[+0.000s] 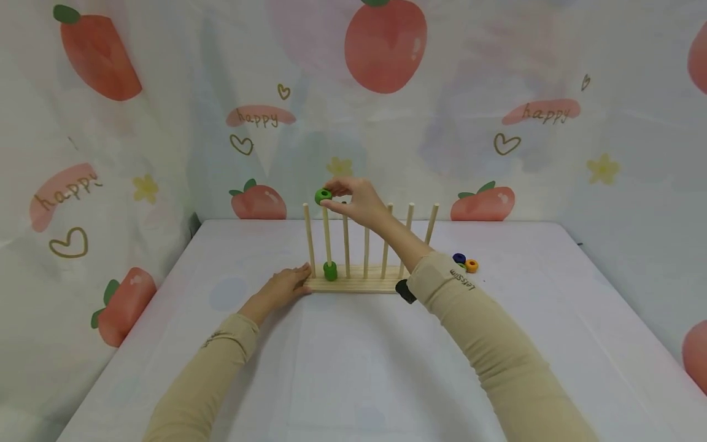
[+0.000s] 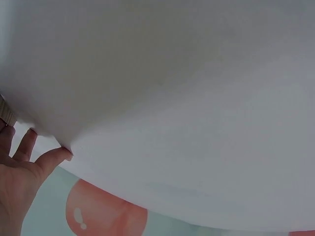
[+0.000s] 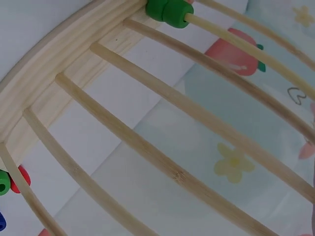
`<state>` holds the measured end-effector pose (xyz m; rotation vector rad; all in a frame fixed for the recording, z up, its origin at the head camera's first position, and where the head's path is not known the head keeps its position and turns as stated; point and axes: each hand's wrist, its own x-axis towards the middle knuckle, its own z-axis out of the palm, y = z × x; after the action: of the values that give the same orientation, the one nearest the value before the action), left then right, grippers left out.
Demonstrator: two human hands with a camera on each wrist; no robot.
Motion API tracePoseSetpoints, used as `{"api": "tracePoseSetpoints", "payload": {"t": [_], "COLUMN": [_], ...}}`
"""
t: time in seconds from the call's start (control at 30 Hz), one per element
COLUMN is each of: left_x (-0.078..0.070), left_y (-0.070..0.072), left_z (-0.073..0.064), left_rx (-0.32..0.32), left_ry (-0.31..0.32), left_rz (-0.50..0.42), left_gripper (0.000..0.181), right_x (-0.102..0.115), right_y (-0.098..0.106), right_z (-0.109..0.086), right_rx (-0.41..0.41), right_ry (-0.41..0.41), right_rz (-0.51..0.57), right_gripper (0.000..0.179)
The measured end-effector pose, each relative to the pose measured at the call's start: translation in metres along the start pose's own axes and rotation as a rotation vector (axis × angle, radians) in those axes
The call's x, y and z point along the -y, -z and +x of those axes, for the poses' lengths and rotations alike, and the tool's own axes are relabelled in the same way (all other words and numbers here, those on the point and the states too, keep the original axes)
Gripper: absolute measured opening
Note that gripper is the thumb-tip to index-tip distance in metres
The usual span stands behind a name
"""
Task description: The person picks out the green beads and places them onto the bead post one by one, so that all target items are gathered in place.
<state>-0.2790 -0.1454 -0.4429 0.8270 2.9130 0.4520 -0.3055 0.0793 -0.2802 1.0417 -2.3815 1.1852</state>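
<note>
A wooden rack with a row of upright pegs stands on the table. My right hand pinches a green bead between thumb and fingers, right at the top of the second peg from the left. Lower on that same peg, green beads sit stacked against the base; the right wrist view shows two of these green beads. My left hand rests at the rack's left end, its extended fingers touching the wood. In the left wrist view, the thumb is spread away from the fingers.
Right of the rack lie loose beads, among them a blue bead and an orange bead. A red bead shows behind a peg in the right wrist view. A black object overlaps the rack's right end. Patterned cloth hangs behind the table.
</note>
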Motion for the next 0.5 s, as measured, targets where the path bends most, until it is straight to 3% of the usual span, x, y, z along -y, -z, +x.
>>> {"api": "tracePoseSetpoints", "payload": {"t": [0.3, 0.5], "left_x": [-0.0003, 0.0009], "left_y": [-0.0018, -0.0015], "left_z": [-0.0007, -0.0003], "left_rx": [-0.005, -0.01], "left_ry": [0.008, 0.013], "left_rz": [0.0, 0.002], "left_gripper": [0.057, 0.057], "right_x": [-0.0038, -0.0024], "right_y": [-0.0011, -0.0004], "right_z": [-0.0013, 0.0013], "right_rx": [0.045, 0.067], "right_ry": [-0.007, -0.046], "right_rz": [-0.045, -0.065], "right_gripper": [0.028, 0.038]}}
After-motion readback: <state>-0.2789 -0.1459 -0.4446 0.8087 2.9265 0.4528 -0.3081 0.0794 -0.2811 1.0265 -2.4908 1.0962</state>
